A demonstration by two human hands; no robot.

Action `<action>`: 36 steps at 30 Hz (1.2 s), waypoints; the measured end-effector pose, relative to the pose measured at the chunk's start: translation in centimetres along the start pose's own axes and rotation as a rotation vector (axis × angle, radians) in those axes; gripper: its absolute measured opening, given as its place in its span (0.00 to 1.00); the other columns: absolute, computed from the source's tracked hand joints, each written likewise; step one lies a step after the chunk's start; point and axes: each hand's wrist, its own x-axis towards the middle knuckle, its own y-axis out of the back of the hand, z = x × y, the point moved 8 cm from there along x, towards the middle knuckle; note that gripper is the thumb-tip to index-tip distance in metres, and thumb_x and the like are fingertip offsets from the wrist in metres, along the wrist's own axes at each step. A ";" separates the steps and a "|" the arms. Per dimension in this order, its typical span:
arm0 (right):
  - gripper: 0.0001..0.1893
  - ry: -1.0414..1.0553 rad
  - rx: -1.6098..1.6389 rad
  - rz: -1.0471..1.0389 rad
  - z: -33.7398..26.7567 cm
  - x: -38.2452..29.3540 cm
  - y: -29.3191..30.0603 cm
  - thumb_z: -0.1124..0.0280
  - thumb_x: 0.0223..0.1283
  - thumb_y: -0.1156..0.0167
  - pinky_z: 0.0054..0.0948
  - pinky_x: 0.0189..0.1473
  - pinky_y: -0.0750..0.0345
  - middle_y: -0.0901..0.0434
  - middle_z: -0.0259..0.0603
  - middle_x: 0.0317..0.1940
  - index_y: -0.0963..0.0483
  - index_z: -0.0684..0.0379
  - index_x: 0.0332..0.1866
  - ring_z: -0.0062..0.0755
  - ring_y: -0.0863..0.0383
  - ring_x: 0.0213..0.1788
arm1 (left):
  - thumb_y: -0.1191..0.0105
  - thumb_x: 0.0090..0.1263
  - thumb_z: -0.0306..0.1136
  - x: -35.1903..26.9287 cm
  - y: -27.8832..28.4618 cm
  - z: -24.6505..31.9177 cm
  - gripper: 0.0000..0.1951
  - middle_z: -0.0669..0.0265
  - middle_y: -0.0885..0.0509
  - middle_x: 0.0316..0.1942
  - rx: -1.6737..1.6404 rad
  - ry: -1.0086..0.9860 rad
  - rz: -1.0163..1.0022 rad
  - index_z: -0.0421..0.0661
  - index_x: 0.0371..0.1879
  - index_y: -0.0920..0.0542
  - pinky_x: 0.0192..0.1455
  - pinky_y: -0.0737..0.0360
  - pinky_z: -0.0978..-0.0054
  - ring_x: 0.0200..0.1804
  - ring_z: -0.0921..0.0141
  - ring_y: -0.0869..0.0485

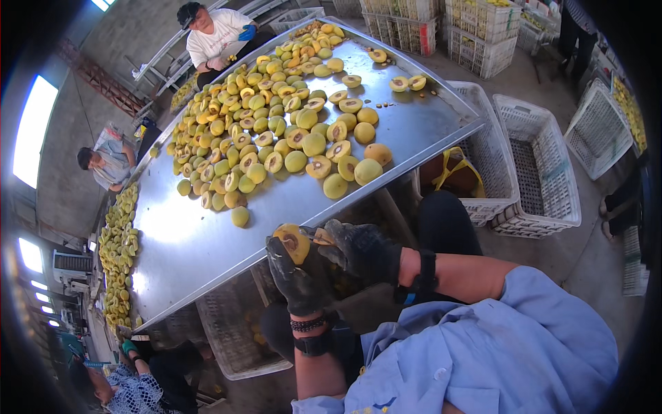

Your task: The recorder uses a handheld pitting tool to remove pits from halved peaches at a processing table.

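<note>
My left hand (292,282), in a dark work glove, grips a halved yellow peach (292,243) near the table's front edge. The cut face is turned up and shows a brown, rough hollow at its centre. My right hand (357,248), gloved too, is closed around a small tool (309,231), whose dark tip reaches the peach's right edge. The glove hides most of this tool, so its kind is unclear. Beyond both hands, a metal-topped table (176,253) bears a large heap of peach halves (258,124), some cut side up, others skin side up.
White plastic crates (538,160) stand on the floor at the right, one holding a brown container (450,178). Another crate (243,331) sits under the table. More peach pieces (119,253) line the left edge. Co-workers (220,36) sit around the table; stacked crates (481,41) stand behind.
</note>
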 end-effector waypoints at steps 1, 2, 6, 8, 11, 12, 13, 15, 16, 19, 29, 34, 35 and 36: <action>0.15 0.040 -0.033 0.037 -0.6 -0.4 0.5 0.62 0.59 0.44 0.41 0.34 0.24 0.22 0.54 0.30 0.29 0.64 0.42 0.51 0.20 0.33 | 0.54 0.71 0.25 -0.4 -0.5 0.6 0.23 0.56 0.28 0.53 -0.144 -0.035 -0.022 0.40 0.64 0.40 0.58 0.26 0.69 0.54 0.65 0.26; 0.15 0.089 -0.067 0.079 -1.3 -0.7 1.0 0.62 0.59 0.44 0.40 0.33 0.24 0.22 0.53 0.29 0.29 0.64 0.42 0.50 0.20 0.32 | 0.54 0.71 0.25 -0.9 -0.5 -0.3 0.23 0.56 0.28 0.54 -0.251 0.083 0.034 0.39 0.64 0.40 0.59 0.26 0.68 0.54 0.65 0.26; 0.14 0.061 -0.200 -0.018 -1.9 -1.5 0.6 0.62 0.60 0.46 0.39 0.31 0.24 0.22 0.51 0.27 0.29 0.64 0.41 0.48 0.20 0.31 | 0.65 0.76 0.44 -2.3 -0.4 0.7 0.23 0.55 0.28 0.54 0.134 -0.116 0.081 0.37 0.59 0.36 0.59 0.29 0.67 0.54 0.65 0.26; 0.14 0.139 -0.244 0.006 -2.8 -2.2 0.7 0.64 0.58 0.46 0.38 0.29 0.23 0.23 0.49 0.26 0.29 0.65 0.42 0.46 0.20 0.29 | 0.64 0.76 0.42 -3.2 -0.7 1.3 0.22 0.55 0.28 0.54 0.464 -0.295 0.066 0.36 0.59 0.36 0.59 0.29 0.66 0.54 0.65 0.26; 0.15 0.191 -0.307 -0.046 -3.2 -3.4 -0.1 0.67 0.56 0.47 0.38 0.30 0.23 0.22 0.50 0.28 0.29 0.67 0.43 0.45 0.19 0.29 | 0.58 0.73 0.33 -4.7 -1.1 1.9 0.18 0.57 0.25 0.51 0.888 -0.535 0.164 0.36 0.58 0.34 0.57 0.27 0.67 0.53 0.64 0.25; 0.15 0.191 -0.308 -0.048 -3.1 -3.6 -0.2 0.67 0.56 0.47 0.38 0.30 0.23 0.22 0.50 0.28 0.29 0.67 0.43 0.45 0.19 0.29 | 0.55 0.72 0.33 -4.4 0.2 0.7 0.19 0.56 0.25 0.50 0.594 -0.359 0.206 0.35 0.57 0.34 0.56 0.27 0.68 0.52 0.63 0.24; 0.15 0.275 -0.319 -0.005 -3.7 -3.9 0.0 0.68 0.55 0.47 0.38 0.30 0.23 0.21 0.51 0.29 0.29 0.68 0.44 0.44 0.19 0.29 | 0.54 0.71 0.33 -4.5 0.7 -0.1 0.19 0.56 0.25 0.50 0.448 -0.269 0.219 0.35 0.56 0.34 0.56 0.27 0.68 0.52 0.63 0.24; 0.15 0.359 -0.328 0.032 -4.1 -4.3 0.1 0.70 0.55 0.48 0.38 0.30 0.23 0.21 0.52 0.31 0.29 0.70 0.44 0.44 0.19 0.30 | 0.52 0.70 0.32 -5.0 0.7 -0.5 0.19 0.56 0.25 0.50 0.412 -0.231 0.226 0.35 0.56 0.34 0.55 0.26 0.69 0.51 0.63 0.24; 0.16 0.349 -0.301 -0.013 -3.9 -4.4 -0.1 0.70 0.55 0.48 0.38 0.31 0.23 0.21 0.54 0.31 0.30 0.70 0.45 0.45 0.19 0.31 | 0.51 0.69 0.32 -5.3 0.3 -0.1 0.20 0.56 0.25 0.50 0.526 -0.276 0.205 0.35 0.56 0.34 0.54 0.25 0.70 0.51 0.65 0.24; 0.16 0.316 -0.231 -0.105 -3.1 -4.4 -0.1 0.71 0.54 0.48 0.38 0.32 0.23 0.21 0.55 0.30 0.30 0.70 0.46 0.47 0.19 0.31 | 0.50 0.69 0.33 -5.5 0.1 0.1 0.21 0.57 0.25 0.49 0.664 -0.268 0.224 0.34 0.56 0.34 0.53 0.25 0.72 0.49 0.67 0.24; 0.19 0.085 -0.134 -0.216 -1.3 -3.5 -0.9 0.70 0.52 0.43 0.41 0.29 0.25 0.22 0.56 0.25 0.31 0.71 0.47 0.51 0.20 0.27 | 0.64 0.76 0.39 -5.2 -0.5 -1.0 0.18 0.55 0.24 0.47 0.286 0.080 0.251 0.35 0.49 0.28 0.53 0.27 0.70 0.49 0.64 0.24; 0.18 0.155 -0.215 -0.311 -1.0 -4.3 -1.5 0.70 0.52 0.44 0.41 0.29 0.25 0.22 0.56 0.25 0.32 0.70 0.46 0.50 0.20 0.27 | 0.64 0.76 0.38 -5.3 -0.2 -0.6 0.17 0.56 0.23 0.45 0.363 -0.020 0.263 0.36 0.47 0.26 0.53 0.27 0.69 0.47 0.65 0.24; 0.18 0.223 -0.271 -0.325 -1.3 -4.6 -1.6 0.70 0.52 0.43 0.41 0.29 0.25 0.22 0.56 0.26 0.32 0.70 0.46 0.50 0.20 0.26 | 0.64 0.76 0.38 -5.1 0.2 -0.9 0.17 0.56 0.23 0.45 0.381 -0.009 0.259 0.36 0.47 0.26 0.53 0.27 0.69 0.47 0.65 0.24; 0.18 0.243 -0.238 -0.344 -1.3 -4.7 -1.7 0.70 0.52 0.43 0.41 0.29 0.25 0.22 0.56 0.26 0.32 0.70 0.46 0.50 0.20 0.26 | 0.63 0.75 0.38 -4.7 0.1 -1.4 0.17 0.56 0.22 0.44 0.364 0.025 0.192 0.36 0.47 0.26 0.53 0.27 0.69 0.47 0.66 0.23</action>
